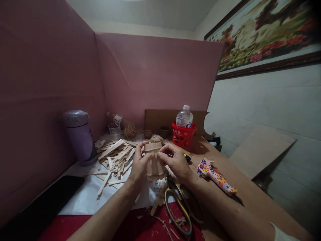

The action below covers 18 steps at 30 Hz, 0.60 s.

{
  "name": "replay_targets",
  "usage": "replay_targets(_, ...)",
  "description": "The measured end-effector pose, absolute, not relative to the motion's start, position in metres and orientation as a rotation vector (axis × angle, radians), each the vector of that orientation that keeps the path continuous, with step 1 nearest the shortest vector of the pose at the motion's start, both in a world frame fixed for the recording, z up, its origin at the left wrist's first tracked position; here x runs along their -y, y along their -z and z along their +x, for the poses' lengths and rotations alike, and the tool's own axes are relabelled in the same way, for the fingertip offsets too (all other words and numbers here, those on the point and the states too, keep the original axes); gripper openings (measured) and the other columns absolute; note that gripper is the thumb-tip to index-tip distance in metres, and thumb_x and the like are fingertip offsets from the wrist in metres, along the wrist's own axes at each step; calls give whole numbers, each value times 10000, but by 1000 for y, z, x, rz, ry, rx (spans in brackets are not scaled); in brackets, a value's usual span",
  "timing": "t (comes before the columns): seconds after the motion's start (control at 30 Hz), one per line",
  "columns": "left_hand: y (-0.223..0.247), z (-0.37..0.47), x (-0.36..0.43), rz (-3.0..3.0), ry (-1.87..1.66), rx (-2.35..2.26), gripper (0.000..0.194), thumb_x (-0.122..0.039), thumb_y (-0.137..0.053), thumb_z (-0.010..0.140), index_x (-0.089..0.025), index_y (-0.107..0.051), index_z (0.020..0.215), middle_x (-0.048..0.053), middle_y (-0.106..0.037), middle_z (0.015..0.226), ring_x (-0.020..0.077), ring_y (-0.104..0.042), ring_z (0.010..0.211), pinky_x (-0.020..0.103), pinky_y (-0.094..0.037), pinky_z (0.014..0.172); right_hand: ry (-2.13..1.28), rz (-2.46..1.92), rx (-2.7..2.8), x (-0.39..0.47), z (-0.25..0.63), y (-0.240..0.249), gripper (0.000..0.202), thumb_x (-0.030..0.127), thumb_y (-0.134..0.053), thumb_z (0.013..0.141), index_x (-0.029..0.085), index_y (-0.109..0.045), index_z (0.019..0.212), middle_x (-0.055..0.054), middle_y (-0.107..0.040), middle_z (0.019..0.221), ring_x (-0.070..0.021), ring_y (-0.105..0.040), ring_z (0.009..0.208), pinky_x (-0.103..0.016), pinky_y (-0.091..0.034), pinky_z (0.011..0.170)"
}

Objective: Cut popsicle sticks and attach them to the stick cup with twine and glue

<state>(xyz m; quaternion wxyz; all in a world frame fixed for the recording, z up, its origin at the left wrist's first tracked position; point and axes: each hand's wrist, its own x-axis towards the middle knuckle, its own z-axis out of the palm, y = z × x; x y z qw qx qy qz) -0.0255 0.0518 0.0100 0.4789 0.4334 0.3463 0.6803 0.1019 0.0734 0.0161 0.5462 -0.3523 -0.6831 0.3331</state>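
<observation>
A small barrel-shaped holder of upright wooden craft sticks [152, 167], with a band of twine around its upper part, is held up in front of me. My left hand [140, 160] grips its left side, thumb on the near face. On the other side, the thumb and finger of my right hand [173, 160] are pinched together on the twine [155, 150] at the band. Just behind the holder's top shows a ball of twine [156, 139]. Large scissors with gold-coloured handles [177, 211] lie below my right hand.
Loose craft sticks [116, 160] are heaped on white paper at left, beside a purple tumbler [79, 139] and a dark flat object [50, 204]. Behind stand a clear cup [114, 131] and a red bucket [183, 136] with a plastic bottle. A flower-patterned glue gun [217, 177] lies right.
</observation>
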Motion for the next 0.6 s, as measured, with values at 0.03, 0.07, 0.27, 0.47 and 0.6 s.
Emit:
replay_targets(0.03,-10,-26,-52,1057,-1662,-842,467,-201,-622,662,-250,-473,1103,6,-619,950,149,-614,678,270,-493,603,-794,-833,1619,-74,102,-16,83,220,-588,726,186,-560,657,36,-529,601,-122,-485,559,-234,-416,535)
replay_targets(0.07,-9,-26,-52,1058,-1663,-841,476,-200,-626,661,-249,-471,1109,9,-618,953,151,-615,682,272,-495,604,-797,-832,1618,-74,102,-15,78,216,-588,724,185,-561,657,36,-530,602,-121,-487,557,-235,-417,532)
replay_targets(0.27,-11,-25,-50,1086,-1644,-874,502,-253,-687,657,-250,-479,1114,19,-628,969,156,-620,699,272,-496,609,-823,-830,1593,-76,102,-15,77,218,-593,717,180,-565,656,36,-533,582,-120,-483,540,-239,-412,515)
replay_targets(0.47,-11,-26,-51,1093,-1643,-869,538,-267,-725,647,-240,-471,1120,31,-631,974,162,-625,736,263,-501,630,-843,-840,1580,-76,102,-16,93,236,-598,708,178,-560,647,36,-529,576,-122,-479,530,-254,-406,519)
replay_targets(0.6,-11,-26,-52,1101,-1631,-849,550,-275,-738,647,-247,-466,1125,25,-626,967,161,-624,751,266,-510,640,-855,-840,1574,-77,103,-16,100,244,-606,703,176,-564,642,30,-534,582,-124,-482,545,-253,-404,525)
